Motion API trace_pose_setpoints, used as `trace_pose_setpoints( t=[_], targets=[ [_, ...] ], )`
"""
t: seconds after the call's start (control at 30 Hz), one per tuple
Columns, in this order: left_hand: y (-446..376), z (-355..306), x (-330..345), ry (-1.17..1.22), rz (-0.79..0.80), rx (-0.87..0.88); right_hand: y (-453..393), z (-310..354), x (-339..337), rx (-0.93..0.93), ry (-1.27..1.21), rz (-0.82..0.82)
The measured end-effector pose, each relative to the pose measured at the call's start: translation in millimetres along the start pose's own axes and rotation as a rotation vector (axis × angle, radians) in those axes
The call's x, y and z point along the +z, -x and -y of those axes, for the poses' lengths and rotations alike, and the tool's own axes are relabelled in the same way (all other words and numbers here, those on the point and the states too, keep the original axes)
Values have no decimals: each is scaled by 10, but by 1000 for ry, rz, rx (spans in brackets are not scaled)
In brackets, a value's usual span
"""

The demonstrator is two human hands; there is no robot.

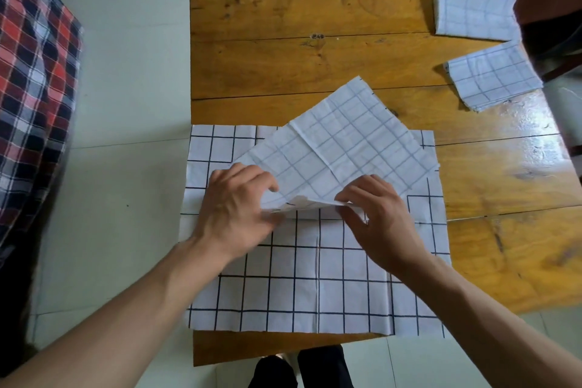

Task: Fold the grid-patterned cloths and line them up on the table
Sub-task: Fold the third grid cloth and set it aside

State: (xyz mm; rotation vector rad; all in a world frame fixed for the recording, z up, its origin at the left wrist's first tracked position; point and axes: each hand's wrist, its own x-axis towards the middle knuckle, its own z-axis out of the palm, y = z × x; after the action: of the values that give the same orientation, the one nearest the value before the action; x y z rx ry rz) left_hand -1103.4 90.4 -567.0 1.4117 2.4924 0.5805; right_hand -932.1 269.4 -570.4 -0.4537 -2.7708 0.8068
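Spread flat across the near part of the wooden table (330, 50): a large white cloth (315, 287) with a bold dark grid, its near edge just short of the table's near edge, its left edge hanging slightly past the table's left side; lying askew on top of it, toward the far side, a second cloth (343, 148) with a fainter grid, one corner pointing far and reaching past the big cloth onto bare wood.

Gripping the near edge of that upper cloth, both hands; left hand (236, 211) with fingers curled over the edge at the left, thumb underneath, pinching the fabric; right hand (378, 217) pinching the same edge a little to the right, fingertips (343, 197) on top; edge lifted slightly off the lower cloth between the two hands, a shadow showing beneath.

At the far right corner of the table, a folded cloth (475, 14), a neat rectangle with pale grid lines; just nearer, on the right edge, another folded piece (494, 75), tilted and partly overhanging the side; the two close but not quite touching.

To the far left, on the pale tiled floor (126, 104), red, black and white checked fabric (34, 79); below the table's near edge, dark trouser legs (302, 368).
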Motion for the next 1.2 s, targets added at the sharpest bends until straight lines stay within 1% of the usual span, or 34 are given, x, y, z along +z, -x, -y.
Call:
trace_pose_setpoints(
  t=[0.1,0.17,0.33,0.53,0.6,0.7,0.77,0.87,0.93,1.07,1.13,1.2],
  targets=[
    [-42,195,46,1,11,-12,41,-64,-65,-28,-23,-5],
    [-75,266,94,-37,-26,7,70,-99,-82,-35,-6,-4],
    [-91,268,-9,-80,-70,110,133,-219,-75,-59,52,-23],
    [194,274,-236,-208,-91,77,45,-226,18,-113,92,-66],
    [313,243,-271,-204,-78,90,-6,-208,37,-117,84,-96],
    [427,88,-220,-143,-11,80,-41,-269,48,-82,101,-152],
    [450,-33,-108,-100,2,121,-15,-347,-10,-46,86,-170],
    [394,-157,-7,-42,-19,170,113,-469,-155,7,69,-92],
    [374,-149,22,-12,-39,165,207,-545,-194,20,71,-21],
    [389,-131,42,54,-37,134,312,-665,-179,68,119,63],
    [398,-148,42,74,-33,129,296,-693,-155,90,121,89],
    [395,-135,44,92,-27,123,229,-675,-128,56,120,83]
  ],
)
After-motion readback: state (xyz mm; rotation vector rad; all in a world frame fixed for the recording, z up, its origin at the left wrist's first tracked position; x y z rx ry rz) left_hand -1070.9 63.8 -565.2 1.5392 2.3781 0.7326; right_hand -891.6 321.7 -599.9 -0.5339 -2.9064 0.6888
